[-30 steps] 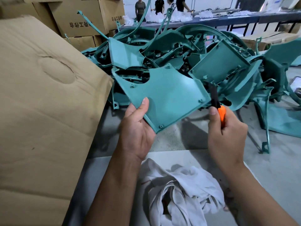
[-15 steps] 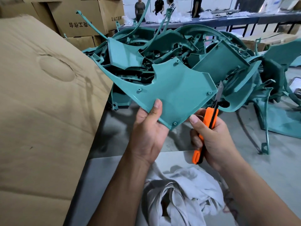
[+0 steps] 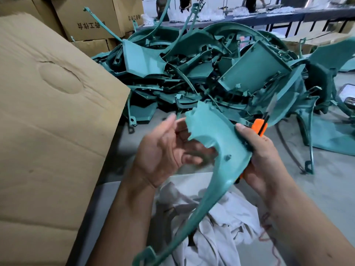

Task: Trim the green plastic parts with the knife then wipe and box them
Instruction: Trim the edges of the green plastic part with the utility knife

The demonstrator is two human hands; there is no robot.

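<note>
Part got flipped since a half second ago: the green part was flat out in front with my left thumb on top, now it stands on edge, long thin leg sweeping down toward me, and my left hand has come off it. Knife went from free beside the part to tucked behind it.

Big cardboard box fills my left side, flap tilted, round dent in it. Pile of green plastic parts heaped on the grey floor straight ahead, more pieces spilling right. Printed cartons stacked behind the box. Long table far back, people standing at it. White rag bunched low in front of me, under the part's leg.

Held part: broad end up, between my hands, above the rag, its hooked foot at bottom of frame. My right hand clamps the part's right edge, thumb over the front face, and the same hand holds the orange knife against the back; blade sticks up past the part, blurred. My left hand is blurred, palm facing the part, fingers loosely spread, just beside the part's notched edge; cannot tell if fingertips touch it.
</note>
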